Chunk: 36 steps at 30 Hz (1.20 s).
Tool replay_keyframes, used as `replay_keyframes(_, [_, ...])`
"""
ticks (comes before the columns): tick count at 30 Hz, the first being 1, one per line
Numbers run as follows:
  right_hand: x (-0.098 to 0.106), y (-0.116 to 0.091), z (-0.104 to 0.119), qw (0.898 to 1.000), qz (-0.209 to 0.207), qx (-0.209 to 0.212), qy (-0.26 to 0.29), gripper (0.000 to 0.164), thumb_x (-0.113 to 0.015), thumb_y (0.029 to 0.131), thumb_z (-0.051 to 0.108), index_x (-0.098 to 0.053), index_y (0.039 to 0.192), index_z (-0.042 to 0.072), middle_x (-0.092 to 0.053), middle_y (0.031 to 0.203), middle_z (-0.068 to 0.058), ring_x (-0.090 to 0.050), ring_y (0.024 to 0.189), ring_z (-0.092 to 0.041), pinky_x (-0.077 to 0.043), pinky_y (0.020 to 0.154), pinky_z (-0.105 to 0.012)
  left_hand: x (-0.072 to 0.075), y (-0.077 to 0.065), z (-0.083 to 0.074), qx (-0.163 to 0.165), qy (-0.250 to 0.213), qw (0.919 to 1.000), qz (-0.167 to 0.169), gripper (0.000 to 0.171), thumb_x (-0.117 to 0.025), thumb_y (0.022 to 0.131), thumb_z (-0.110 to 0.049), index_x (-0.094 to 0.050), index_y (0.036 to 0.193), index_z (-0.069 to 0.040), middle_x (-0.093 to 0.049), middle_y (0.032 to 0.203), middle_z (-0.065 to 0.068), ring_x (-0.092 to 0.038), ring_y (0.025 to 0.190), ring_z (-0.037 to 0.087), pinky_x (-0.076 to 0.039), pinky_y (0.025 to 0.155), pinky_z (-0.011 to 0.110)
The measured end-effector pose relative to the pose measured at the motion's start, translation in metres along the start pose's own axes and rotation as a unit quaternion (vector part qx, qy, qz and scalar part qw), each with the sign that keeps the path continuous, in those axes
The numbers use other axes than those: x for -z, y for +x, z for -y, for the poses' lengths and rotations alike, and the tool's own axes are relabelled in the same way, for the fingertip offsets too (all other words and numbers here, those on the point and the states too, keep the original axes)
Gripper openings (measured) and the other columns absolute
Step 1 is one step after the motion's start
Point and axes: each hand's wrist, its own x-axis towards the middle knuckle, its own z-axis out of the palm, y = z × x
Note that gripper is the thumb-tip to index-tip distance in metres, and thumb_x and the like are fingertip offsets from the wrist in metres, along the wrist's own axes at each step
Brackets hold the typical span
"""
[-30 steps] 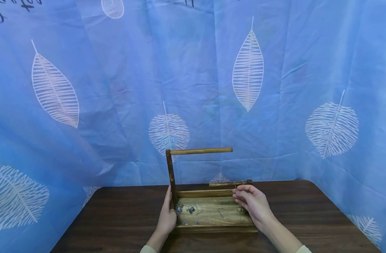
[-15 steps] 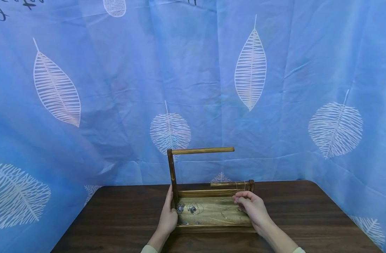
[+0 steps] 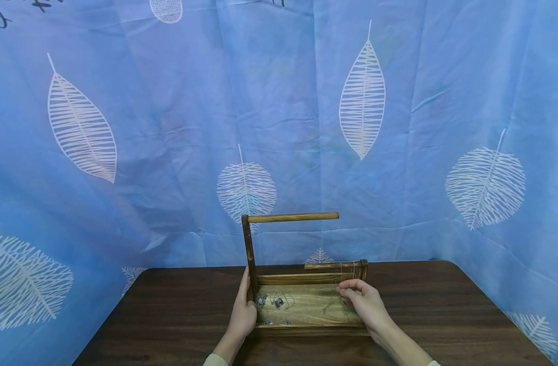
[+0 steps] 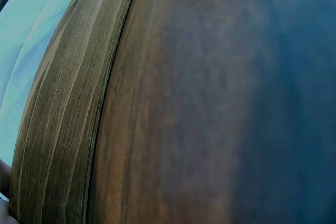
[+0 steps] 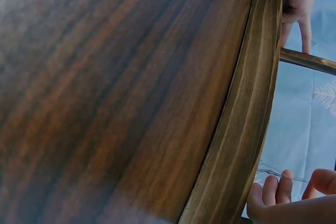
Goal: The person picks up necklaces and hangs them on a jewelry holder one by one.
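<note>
A wooden jewelry stand [image 3: 302, 333] sits on the table, with a shallow tray at its base. Its left post carries a high bar [image 3: 292, 217]; a lower bar [image 3: 324, 266] runs from a right post. My left hand [image 3: 240, 312] rests against the left end, fingers straight along the post's outer side. My right hand [image 3: 366, 302] pinches a thin necklace [image 5: 270, 171] in front of the lower bar, above the tray's right part. Fine strands hang from that bar near the fingertips. In the right wrist view my curled fingers show beyond the tray's front wall [image 5: 241, 103].
Dark and silvery jewelry [image 3: 277, 302] with thin chains lies in the tray's left part. The stand is on a dark wood-grain table [image 3: 178, 315]. A blue cloth backdrop [image 3: 288, 101] printed with white leaves hangs close behind the table.
My right hand has lowered slightly from the lower bar, and thin strands now show hanging there. The chain's loose lower part has shifted over the tray. My left hand stays on the stand's left end.
</note>
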Motion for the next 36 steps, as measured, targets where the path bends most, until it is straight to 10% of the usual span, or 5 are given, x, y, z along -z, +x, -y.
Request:
replay_keyframes(10, [-0.001,-0.008,0.015,0.999,-0.018,0.032,-0.018,0.015,-0.062,0.096,0.008,-0.066,0.109,0.002,-0.067,0.112,-0.009,-0.061,0.097,-0.023,-0.051,0.081,-0.040,0.000,0.000,-0.001,-0.003,0.006,1.0000,-0.007,0.097,-0.026,0.085,0.024,-0.005,0.164,-0.029,-0.008,0.165,0.023,-0.010,0.149,0.046,-0.034,0.091,0.054])
replay_keyframes(19, [-0.009,-0.019,0.029,0.997,-0.017,0.081,-0.003,0.023,-0.064,0.096,0.006,-0.062,0.118,0.000,-0.063,0.115,-0.011,-0.064,0.099,-0.020,-0.053,0.077,-0.029,0.000,0.001,0.000,0.000,0.009,0.9999,-0.008,0.098,-0.026,0.084,0.025,-0.005,0.164,-0.028,-0.008,0.165,0.025,-0.011,0.148,0.046,-0.036,0.086,0.051])
replay_keyframes(30, [-0.044,-0.017,0.032,0.984,0.120,0.135,0.002,0.036,-0.068,0.096,0.016,-0.065,0.125,-0.005,-0.069,0.106,-0.013,-0.067,0.092,-0.024,-0.056,0.075,-0.031,0.000,0.001,0.001,-0.007,0.014,0.9998,-0.007,0.096,-0.025,0.084,0.025,-0.005,0.164,-0.025,-0.010,0.164,0.026,-0.011,0.148,0.048,-0.033,0.095,0.061])
replay_keyframes(36, [-0.066,-0.006,0.017,0.963,0.181,0.180,-0.082,0.028,-0.071,0.094,0.014,-0.071,0.115,-0.004,-0.072,0.100,-0.011,-0.066,0.084,-0.021,-0.055,0.068,-0.029,-0.001,0.001,0.001,-0.005,0.013,0.9998,-0.011,0.096,-0.026,0.085,0.024,-0.005,0.164,-0.026,-0.012,0.163,0.027,-0.012,0.147,0.050,-0.021,0.106,0.072])
